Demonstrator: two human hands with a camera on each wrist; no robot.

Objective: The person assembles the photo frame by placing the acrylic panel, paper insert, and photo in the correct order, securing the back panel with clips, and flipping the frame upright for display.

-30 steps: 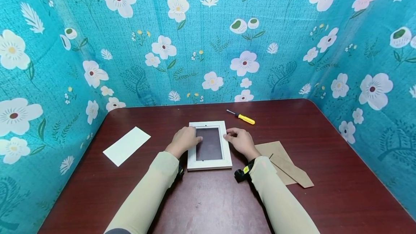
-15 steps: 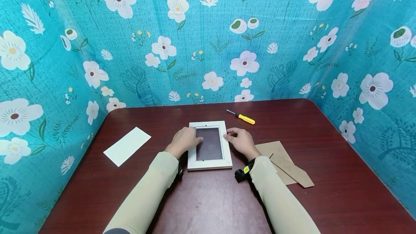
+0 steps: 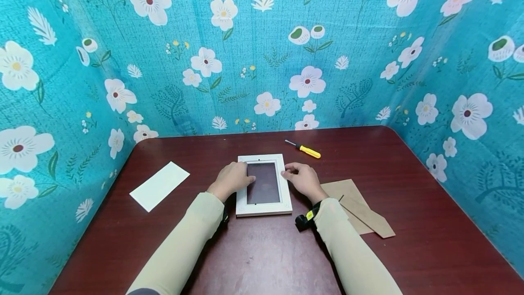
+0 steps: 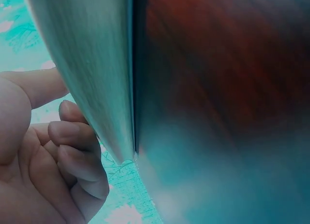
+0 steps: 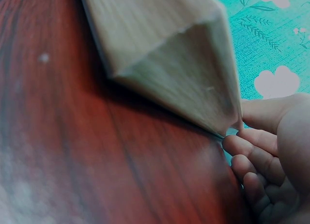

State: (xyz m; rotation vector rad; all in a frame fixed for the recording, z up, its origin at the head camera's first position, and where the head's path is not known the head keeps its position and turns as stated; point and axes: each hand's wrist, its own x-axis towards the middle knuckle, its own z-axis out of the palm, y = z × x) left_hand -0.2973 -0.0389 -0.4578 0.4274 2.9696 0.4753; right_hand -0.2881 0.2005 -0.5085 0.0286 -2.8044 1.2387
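Note:
A white picture frame (image 3: 268, 208) lies flat on the table between both hands, with small dark tabs at its top and bottom inner edges. Its middle (image 3: 264, 188) looks dark, and I cannot tell whether it holds a clear pane. My left hand (image 3: 232, 179) grips the frame's left side, thumb over the inner edge; the left wrist view has the fingers curled beside the frame's side wall (image 4: 92, 64). On the opposite side, my right hand (image 3: 304, 180) pinches the right edge. The right wrist view shows its thumb and fingers at the frame's far corner (image 5: 193, 74).
A yellow-handled screwdriver (image 3: 304, 149) lies behind the frame, to the right. Brown backing board with a folded-out strut (image 3: 366, 213) is beside the right forearm. At the left lies a white rectangular sheet (image 3: 159, 186). Flowered blue cloth (image 3: 245, 58) borders the dark red table (image 3: 262, 249).

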